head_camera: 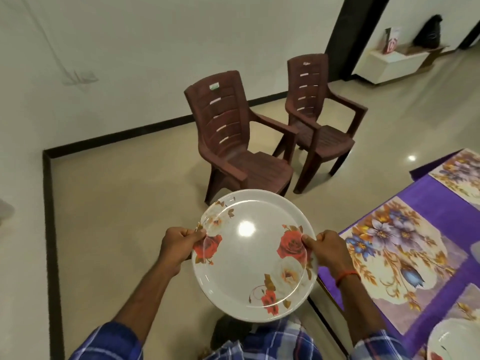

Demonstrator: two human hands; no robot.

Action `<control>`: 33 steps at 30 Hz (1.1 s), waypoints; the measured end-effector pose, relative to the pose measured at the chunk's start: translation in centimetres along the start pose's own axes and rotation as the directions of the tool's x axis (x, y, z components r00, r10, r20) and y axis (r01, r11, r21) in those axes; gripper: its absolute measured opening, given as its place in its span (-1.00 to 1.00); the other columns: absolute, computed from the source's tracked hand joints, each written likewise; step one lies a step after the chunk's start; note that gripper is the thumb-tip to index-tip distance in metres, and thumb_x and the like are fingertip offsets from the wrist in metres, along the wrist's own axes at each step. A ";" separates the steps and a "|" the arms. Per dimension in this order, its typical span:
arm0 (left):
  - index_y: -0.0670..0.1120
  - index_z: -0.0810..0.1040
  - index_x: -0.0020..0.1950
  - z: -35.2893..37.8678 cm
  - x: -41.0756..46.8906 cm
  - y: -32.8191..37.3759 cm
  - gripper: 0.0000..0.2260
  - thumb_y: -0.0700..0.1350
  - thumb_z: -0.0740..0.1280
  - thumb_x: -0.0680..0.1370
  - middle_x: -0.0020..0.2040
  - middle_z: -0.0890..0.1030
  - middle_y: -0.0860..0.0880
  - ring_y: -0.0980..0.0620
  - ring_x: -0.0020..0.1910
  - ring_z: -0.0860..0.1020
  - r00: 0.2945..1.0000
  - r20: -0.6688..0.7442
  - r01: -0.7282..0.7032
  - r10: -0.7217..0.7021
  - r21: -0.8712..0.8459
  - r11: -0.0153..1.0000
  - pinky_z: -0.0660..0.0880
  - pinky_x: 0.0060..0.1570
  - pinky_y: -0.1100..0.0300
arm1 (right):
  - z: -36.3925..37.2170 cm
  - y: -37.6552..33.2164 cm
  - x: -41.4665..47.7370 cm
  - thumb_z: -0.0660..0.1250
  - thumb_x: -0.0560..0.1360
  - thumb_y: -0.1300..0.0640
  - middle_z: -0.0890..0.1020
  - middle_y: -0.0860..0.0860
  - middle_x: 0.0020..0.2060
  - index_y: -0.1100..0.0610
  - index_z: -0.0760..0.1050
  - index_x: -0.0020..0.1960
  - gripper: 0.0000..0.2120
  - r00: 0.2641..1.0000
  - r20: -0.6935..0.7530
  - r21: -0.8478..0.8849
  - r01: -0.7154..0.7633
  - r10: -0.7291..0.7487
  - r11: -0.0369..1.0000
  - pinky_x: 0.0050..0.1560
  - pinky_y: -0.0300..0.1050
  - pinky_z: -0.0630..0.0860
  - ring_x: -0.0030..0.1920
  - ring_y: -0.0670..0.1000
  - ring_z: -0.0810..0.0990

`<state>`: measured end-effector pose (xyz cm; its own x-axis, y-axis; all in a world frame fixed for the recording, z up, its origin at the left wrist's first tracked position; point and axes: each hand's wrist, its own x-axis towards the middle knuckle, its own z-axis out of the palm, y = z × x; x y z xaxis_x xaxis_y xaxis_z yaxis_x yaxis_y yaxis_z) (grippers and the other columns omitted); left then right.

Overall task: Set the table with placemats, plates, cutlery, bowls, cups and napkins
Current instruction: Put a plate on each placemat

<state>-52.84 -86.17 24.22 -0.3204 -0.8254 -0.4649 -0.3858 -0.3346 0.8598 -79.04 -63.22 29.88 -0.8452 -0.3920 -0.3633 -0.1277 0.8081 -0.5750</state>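
- two hands: left hand (179,245), right hand (330,250).
- three floral plates, it seems: held plates (249,258), apparently two stacked, and a third plate (452,341) at the lower right edge.
- three floral placemats: near placemat (400,258), far placemat (459,175), cut-off placemat (467,305).
- two brown plastic armchairs: left armchair (233,141), right armchair (314,100).
- one purple tablecloth (446,211).
- one white cabinet (389,66); one black bag (428,32).

The rose-printed plate (249,258) at 6 o'clock looks smooth and glossy. The chairs (220,120) at 12 o'clock are matt moulded plastic; the floor (117,216) is polished, shiny.
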 end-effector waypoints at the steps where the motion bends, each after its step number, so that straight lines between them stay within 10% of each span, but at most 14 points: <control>1: -0.15 0.53 -0.42 0.5 0.8 0.6 -0.66 -0.10 0.58 0.46 -0.40 0.60 -0.10 -0.06 -0.37 0.58 1.000 0.014 0.005 -0.005 0.007 1.000 0.60 -0.19 -0.02 | 0.0 -0.1 0.7 0.47 0.49 -0.08 0.63 0.13 -0.25 0.18 0.47 -0.18 -0.65 1.000 -0.007 0.017 -0.014 0.014 1.000 -0.29 -0.11 0.45 -0.25 0.07 0.58; 9: -0.20 0.57 -0.35 5.8 9.4 6.6 -0.71 -0.12 0.57 0.47 -0.40 0.64 -0.12 -0.14 -0.33 0.67 0.995 0.098 -0.012 0.002 0.103 0.995 0.68 -0.12 -0.14 | 0.0 -1.2 8.5 0.47 0.47 -0.10 0.63 0.12 -0.25 0.15 0.46 -0.21 -0.65 0.990 -0.076 0.103 -0.109 0.117 0.989 -0.10 0.06 0.59 -0.18 0.16 0.61; 15: -0.29 0.60 -0.29 11.1 15.7 12.1 -0.70 -0.10 0.59 0.45 -0.34 0.66 -0.21 -0.26 -0.25 0.69 0.986 0.168 -0.047 0.014 0.195 0.980 0.67 -0.12 -0.25 | -2.0 -2.0 13.6 0.44 0.52 -0.06 0.53 0.05 -0.32 0.10 0.37 -0.28 -0.63 0.980 -0.092 0.186 -0.157 0.177 0.970 -0.35 -0.15 0.32 -0.32 -0.01 0.47; 33: -0.30 0.65 -0.20 27.6 23.8 18.7 -0.71 -0.07 0.58 0.46 -0.30 0.71 -0.16 -0.14 -0.24 0.68 0.866 0.500 -0.208 -0.016 0.390 0.897 0.60 -0.12 0.03 | -5.2 3.8 18.1 0.44 0.50 -0.14 0.62 0.14 -0.34 0.24 0.49 -0.23 -0.56 0.831 -0.205 0.345 -0.434 0.518 0.832 -0.23 0.04 0.58 -0.30 0.13 0.61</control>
<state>-91.56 -99.54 23.40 -0.7035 -0.4821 -0.5222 -0.6169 0.0495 0.7855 -97.58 -65.00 24.97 -0.8746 0.1831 -0.4490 0.4393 0.6912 -0.5738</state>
